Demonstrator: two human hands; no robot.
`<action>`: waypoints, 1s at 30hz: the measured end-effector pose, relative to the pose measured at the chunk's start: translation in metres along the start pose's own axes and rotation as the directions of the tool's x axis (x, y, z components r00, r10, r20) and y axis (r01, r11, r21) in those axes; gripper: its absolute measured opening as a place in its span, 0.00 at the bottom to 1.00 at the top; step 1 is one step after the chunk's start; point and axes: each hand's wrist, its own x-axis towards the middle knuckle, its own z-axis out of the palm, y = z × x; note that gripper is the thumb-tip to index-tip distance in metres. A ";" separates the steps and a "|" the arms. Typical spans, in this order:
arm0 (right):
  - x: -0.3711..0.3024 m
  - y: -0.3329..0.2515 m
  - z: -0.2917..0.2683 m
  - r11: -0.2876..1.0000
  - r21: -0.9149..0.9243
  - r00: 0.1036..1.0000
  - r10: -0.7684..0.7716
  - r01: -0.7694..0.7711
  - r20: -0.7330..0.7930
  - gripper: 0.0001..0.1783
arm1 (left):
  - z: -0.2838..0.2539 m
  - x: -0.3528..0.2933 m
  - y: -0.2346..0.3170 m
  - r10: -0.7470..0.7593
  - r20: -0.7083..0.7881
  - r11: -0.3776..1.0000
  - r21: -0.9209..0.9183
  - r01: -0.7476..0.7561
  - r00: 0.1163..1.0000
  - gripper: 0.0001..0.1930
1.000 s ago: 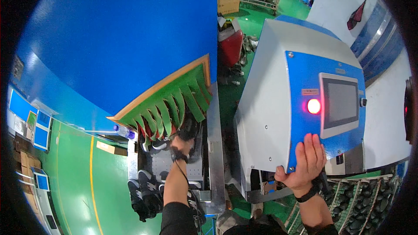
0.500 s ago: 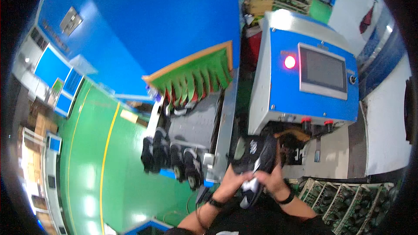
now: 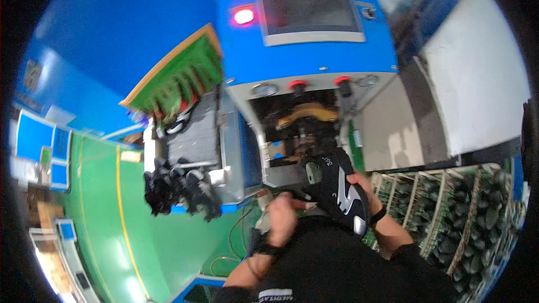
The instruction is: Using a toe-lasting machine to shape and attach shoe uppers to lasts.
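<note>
A black shoe (image 3: 336, 193) with white and silver side marks is tilted in front of my body. My right hand (image 3: 364, 191) grips it along its right side. My left hand (image 3: 282, 219) is off the shoe, to its left, smeared by motion, so its fingers cannot be read. Beside that hand is a pale, blurred object I cannot make out. Just beyond the shoe opens the lower bay of a blue machine (image 3: 311, 59), where a yellow curved part (image 3: 307, 113) sits above dark metal parts.
The machine carries a screen (image 3: 309, 14), a lit red lamp (image 3: 243, 17) and two red-topped knobs. At left, several black shoes (image 3: 182, 188) stand at the end of a conveyor (image 3: 193, 137) under green curtain strips (image 3: 179, 81). A rack (image 3: 441, 207) full of dark shoes stands at right.
My view has turned right, bringing the machine to the centre. Both hands were on the shoe; my left hand has come away from it, and the right still holds it.
</note>
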 end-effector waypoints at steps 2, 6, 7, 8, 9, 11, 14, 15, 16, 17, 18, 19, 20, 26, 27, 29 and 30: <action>-0.006 0.025 -0.029 0.952 0.226 0.976 -0.185 0.208 -0.117 0.40 | -0.005 0.012 -0.018 -0.249 0.220 0.888 -0.336 0.313 0.943 0.23; -0.021 -0.038 0.032 0.862 -0.362 0.909 -0.409 0.355 -0.083 0.48 | -0.018 0.011 -0.028 -0.192 0.454 0.896 0.442 -0.033 0.870 0.22; -0.017 -0.045 0.042 0.724 -0.561 0.856 -0.514 0.402 -0.049 0.49 | -0.017 0.015 -0.033 -0.102 0.485 0.943 0.324 -0.070 0.869 0.21; -0.010 -0.050 0.052 0.545 -0.726 0.804 -0.595 0.420 0.018 0.50 | -0.018 0.020 -0.034 -0.099 0.492 0.945 0.318 -0.073 0.865 0.21; -0.004 -0.057 0.070 0.465 -0.789 0.785 -0.618 0.403 0.036 0.51 | -0.020 0.027 -0.034 -0.096 0.457 0.953 0.298 -0.050 0.884 0.21; 0.012 -0.066 0.096 0.315 -0.884 0.759 -0.648 0.346 0.066 0.54 | -0.025 0.038 -0.032 -0.085 0.425 0.964 0.264 -0.033 0.901 0.21; 0.041 -0.071 0.118 0.123 -0.966 0.737 -0.671 0.226 0.087 0.53 | -0.035 0.051 -0.030 -0.004 0.325 0.928 0.355 -0.118 0.946 0.21; 0.050 -0.071 0.130 0.018 -0.995 0.783 -0.619 0.094 0.063 0.51 | -0.042 0.054 -0.033 -0.075 0.338 0.912 0.404 -0.073 0.938 0.21; 0.057 -0.071 0.143 0.074 -0.997 0.836 -0.548 0.008 -0.034 0.51 | -0.049 0.056 -0.036 -0.146 0.346 0.891 0.453 -0.029 0.927 0.21; 0.063 -0.073 0.157 -0.004 -0.999 0.864 -0.502 -0.038 -0.031 0.53 | -0.056 0.060 -0.040 -0.146 0.341 0.895 0.446 -0.023 0.929 0.21; 0.069 -0.073 0.169 -0.085 -0.994 0.890 -0.454 -0.075 -0.028 0.54 | -0.064 0.063 -0.046 -0.188 0.356 0.896 0.444 0.011 0.915 0.21; 0.075 -0.071 0.174 -0.094 -0.993 0.895 -0.446 -0.065 -0.016 0.54 | -0.071 0.066 -0.052 -0.231 0.369 0.895 0.444 0.048 0.900 0.22; 0.078 -0.066 0.174 -0.142 -0.983 0.897 -0.440 -0.118 -0.044 0.53 | -0.075 0.065 -0.061 -0.233 0.355 0.896 0.439 0.059 0.905 0.22; 0.108 -0.063 0.175 -0.332 -0.902 0.873 -0.479 -0.274 -0.089 0.52 | -0.090 0.078 -0.070 -0.234 0.306 0.914 0.393 0.101 0.923 0.22; 0.108 -0.064 0.184 -0.319 -0.916 0.876 -0.479 -0.242 -0.065 0.54 | -0.090 0.077 -0.081 -0.177 0.257 0.944 0.318 0.090 0.950 0.23; 0.107 -0.060 0.185 -0.339 -0.907 0.866 -0.497 -0.251 -0.055 0.55 | -0.096 0.082 -0.081 -0.192 0.259 0.942 0.320 0.104 0.946 0.23; 0.107 -0.059 0.183 -0.328 -0.910 0.871 -0.487 -0.252 -0.065 0.55 | -0.097 0.085 -0.079 -0.206 0.277 0.942 0.316 0.113 0.938 0.23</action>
